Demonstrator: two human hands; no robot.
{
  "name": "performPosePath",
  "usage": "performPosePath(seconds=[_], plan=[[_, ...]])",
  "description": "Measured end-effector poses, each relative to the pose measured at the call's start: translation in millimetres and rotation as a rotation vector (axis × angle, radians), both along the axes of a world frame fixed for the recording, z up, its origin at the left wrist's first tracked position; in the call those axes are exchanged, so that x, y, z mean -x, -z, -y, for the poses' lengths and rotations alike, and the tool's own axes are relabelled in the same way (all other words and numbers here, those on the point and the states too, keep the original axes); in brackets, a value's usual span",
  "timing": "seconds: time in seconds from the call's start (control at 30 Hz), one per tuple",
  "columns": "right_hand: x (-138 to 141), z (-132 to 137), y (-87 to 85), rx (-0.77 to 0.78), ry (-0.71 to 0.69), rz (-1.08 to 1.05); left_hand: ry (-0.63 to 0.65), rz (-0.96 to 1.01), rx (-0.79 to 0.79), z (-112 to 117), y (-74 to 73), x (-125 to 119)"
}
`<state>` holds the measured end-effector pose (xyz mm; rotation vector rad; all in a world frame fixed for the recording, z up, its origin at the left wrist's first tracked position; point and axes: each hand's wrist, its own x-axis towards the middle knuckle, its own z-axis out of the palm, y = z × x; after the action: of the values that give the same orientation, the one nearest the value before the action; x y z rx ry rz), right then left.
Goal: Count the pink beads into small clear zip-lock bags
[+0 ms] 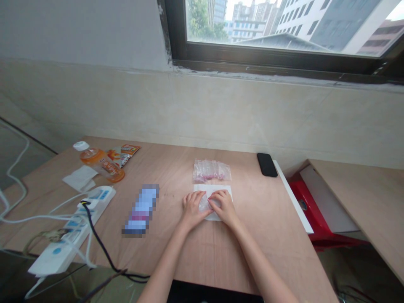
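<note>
Desk [202,256] under left hand [193,209] and right hand [223,206] meets beige wall [221,113] beneath window [284,29].

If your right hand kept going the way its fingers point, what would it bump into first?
It would meet the clear plastic piece first, because the right hand is resting on it, over the white paper. Just past that seems to be the left hand, but depth is hard to judge.

left hand [192,209] | right hand [223,206] | both on plastic bag [204,203] (over white paper [199,188])
</note>
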<state>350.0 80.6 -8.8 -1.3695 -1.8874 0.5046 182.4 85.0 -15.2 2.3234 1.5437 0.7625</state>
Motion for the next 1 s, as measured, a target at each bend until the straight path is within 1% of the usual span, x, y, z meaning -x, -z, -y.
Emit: performPosePath(seconds=[0.1,0.17,0.37,0.5,0.67,0.9,1.0], plan=[[0.5,-2.2,0.4,0.001,-0.039,-0.008,0.002,0.011,0.018,-0.3,0.4,0.3],[-2.5,-4.0,1.8,-0.003,-0.020,-0.005,0.000,0.015,0.033,-0.7,1.1,0.7],[-15.0,-10.6,7.4,-0.002,0.206,0.063,-0.009,0.019,0.058,-1.0,2.1,1.1],[-16.6,-14.5,9.0,0.001,0.276,0.144,-0.012,0.012,0.056,-0.7,3.4,1.2],[-16.8,-13.3,7.4,-0.012,0.270,0.204,-0.011,0.006,0.057,-1.0,5.0,1.7],[-17.1,-6.3,4.5,-0.017,0.183,0.206,-0.011,0.012,0.072,-0.9,2.5,1.0],[-16.1,-5.6,4.7,-0.024,0.184,0.201,-0.011,0.017,0.073,-0.5,1.0,0.9]])
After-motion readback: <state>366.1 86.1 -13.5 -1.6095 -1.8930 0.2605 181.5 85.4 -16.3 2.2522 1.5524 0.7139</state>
